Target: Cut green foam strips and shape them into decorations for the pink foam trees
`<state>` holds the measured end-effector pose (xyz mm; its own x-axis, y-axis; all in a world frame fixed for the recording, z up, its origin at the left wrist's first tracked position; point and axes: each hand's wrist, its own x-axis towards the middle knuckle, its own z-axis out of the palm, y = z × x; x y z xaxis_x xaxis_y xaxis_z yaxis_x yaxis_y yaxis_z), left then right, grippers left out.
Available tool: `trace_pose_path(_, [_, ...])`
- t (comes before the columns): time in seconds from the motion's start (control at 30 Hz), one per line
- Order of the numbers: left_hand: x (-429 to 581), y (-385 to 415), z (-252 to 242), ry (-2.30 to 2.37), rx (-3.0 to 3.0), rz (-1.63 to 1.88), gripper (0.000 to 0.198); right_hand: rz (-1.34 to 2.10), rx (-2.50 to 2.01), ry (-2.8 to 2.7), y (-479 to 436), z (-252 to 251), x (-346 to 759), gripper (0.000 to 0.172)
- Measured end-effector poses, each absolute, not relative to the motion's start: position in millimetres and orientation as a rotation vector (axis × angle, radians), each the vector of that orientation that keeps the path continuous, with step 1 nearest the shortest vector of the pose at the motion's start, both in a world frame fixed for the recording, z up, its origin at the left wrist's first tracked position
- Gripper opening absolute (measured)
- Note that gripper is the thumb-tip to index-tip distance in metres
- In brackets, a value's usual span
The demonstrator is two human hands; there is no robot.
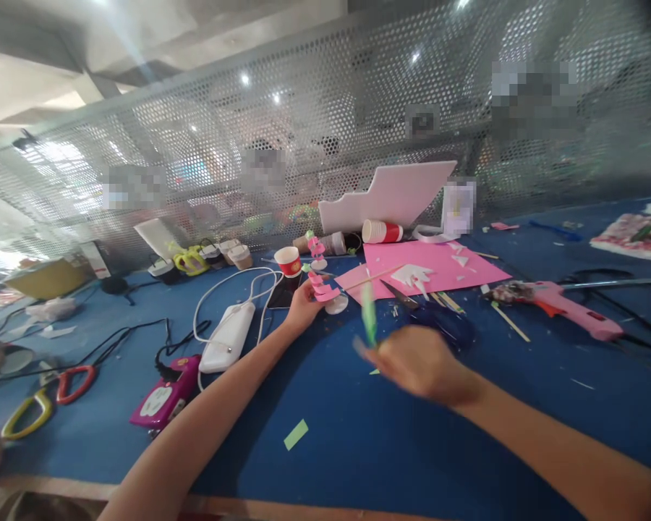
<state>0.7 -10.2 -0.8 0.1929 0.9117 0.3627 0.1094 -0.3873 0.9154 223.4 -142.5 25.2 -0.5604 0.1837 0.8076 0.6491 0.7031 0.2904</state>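
Observation:
My left hand (302,304) reaches out over the blue table (390,441) and is closed on the base of a small pink paper craft (321,281) that stands upright on a stick with a white round foot. My right hand (417,365) is nearer to me and blurred by motion. Its fingers pinch a thin green strip (368,312) that points upward. Dark scissors (439,318) lie just beyond my right hand.
A pink paper sheet (439,266) with white scraps, a pink glue gun (564,302), paper cups (288,260), a white power bank (228,336) with cable, a magenta device (166,394), red and yellow scissors (48,398) and a perforated metal screen (325,145) behind.

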Motion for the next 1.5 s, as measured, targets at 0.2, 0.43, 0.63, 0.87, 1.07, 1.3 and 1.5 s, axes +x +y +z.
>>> trace_pose_path(0.2, [-0.1,-9.0,-1.1,0.92,1.62,1.226,0.055,-0.712,-0.818,-1.932,-134.9,23.1,224.9,0.033])
trace_pose_path(0.43, [-1.2,-8.8,-1.0,0.986,1.651,1.22,0.05,-0.641,-0.436,-2.227,-139.5,25.5,218.5,0.026])
trace_pose_path(0.63, [-1.5,-10.1,-1.0,1.001,1.699,1.215,0.05,-0.695,-0.925,-1.767,-135.9,24.1,224.6,0.032])
trace_pose_path(0.87, [-1.2,-9.5,-1.1,0.99,1.687,1.221,0.056,-0.668,-0.613,-2.074,-139.9,22.0,217.1,0.031])
trace_pose_path(1.07, [-2.0,-7.8,-3.5,1.002,1.726,1.215,0.055,-0.646,-0.684,-2.046,-134.5,21.5,221.8,0.03])
trace_pose_path(1.3, [-2.1,-8.7,-2.7,1.035,1.75,1.211,0.055,-0.635,-0.956,-1.816,-131.5,20.0,219.0,0.034])
trace_pose_path(1.5, [-2.2,-9.3,-2.4,1.011,1.744,1.208,0.056,-0.587,-0.339,-2.289,-144.9,25.1,209.4,0.025])
